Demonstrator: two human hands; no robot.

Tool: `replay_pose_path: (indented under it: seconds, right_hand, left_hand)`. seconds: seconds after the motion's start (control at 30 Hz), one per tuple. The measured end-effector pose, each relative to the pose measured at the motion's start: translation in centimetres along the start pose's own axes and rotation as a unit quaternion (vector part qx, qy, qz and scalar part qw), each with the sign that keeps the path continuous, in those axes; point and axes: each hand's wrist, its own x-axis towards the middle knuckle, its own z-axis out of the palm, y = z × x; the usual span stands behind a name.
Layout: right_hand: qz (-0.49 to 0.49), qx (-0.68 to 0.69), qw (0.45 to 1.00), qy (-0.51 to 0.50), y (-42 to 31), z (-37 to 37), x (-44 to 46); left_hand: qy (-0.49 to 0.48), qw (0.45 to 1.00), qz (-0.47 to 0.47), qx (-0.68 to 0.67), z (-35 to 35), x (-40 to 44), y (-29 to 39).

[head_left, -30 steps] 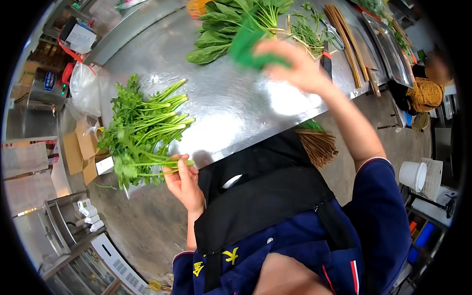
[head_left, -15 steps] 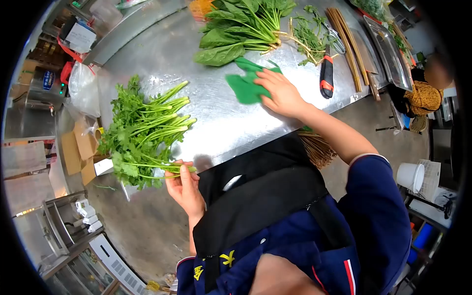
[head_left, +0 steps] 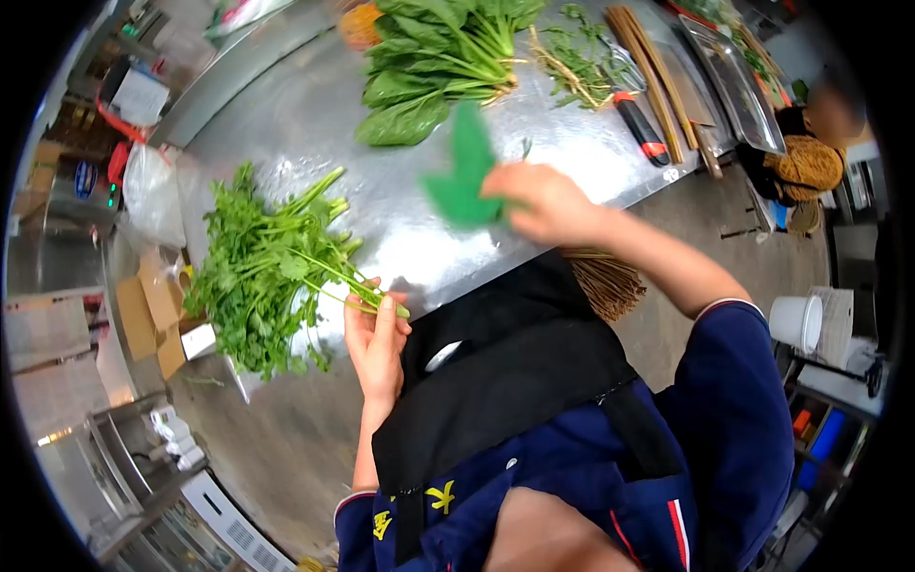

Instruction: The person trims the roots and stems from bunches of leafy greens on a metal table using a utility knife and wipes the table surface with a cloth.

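Observation:
My left hand is closed at the table's near edge, pinching a stalk of leafy celery near its pale cut end. The stalk's leaves overlap a pile of the same leafy celery, whose stems point right. My right hand is closed on a flat, lobed green sheet, blurred by motion, over the middle of the table. Whether it is cloth or plastic I cannot tell. Beyond it lies a bunch of spinach with pale roots.
On the metal table, a knife with a black and red handle, brown sticks and loose greens with roots lie at the right. A metal tray is farther right. Another person is beyond the table.
My right hand has gone from lying spread on the green sheet to gripping it and lifting part of it. My left hand has shifted slightly right with the celery stalk.

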Motion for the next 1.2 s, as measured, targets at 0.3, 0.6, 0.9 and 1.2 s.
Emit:
replay_pose_path:
  seconds: [0.3,0.6,0.9,1.2]
  right_hand:
    - [0.147,-0.070,0.972,0.167,7.8,-3.7,-2.0]
    - [0.404,-0.147,0.868,0.250,12.0,-14.4,-4.9]
    - [0.466,-0.189,0.825,0.259,14.2,-7.3,-9.9]
    - [0.370,0.590,0.649,0.307,3.5,-4.0,-6.8]
  left_hand:
    - [-0.074,0.992,-0.095,-0.022,0.5,1.8,0.8]
    - [-0.039,0.999,-0.036,-0.003,2.4,3.5,-0.1]
    - [-0.086,0.996,-0.033,0.017,2.9,5.6,-1.4]
    - [-0.122,0.992,-0.018,-0.009,5.1,7.5,-3.5]
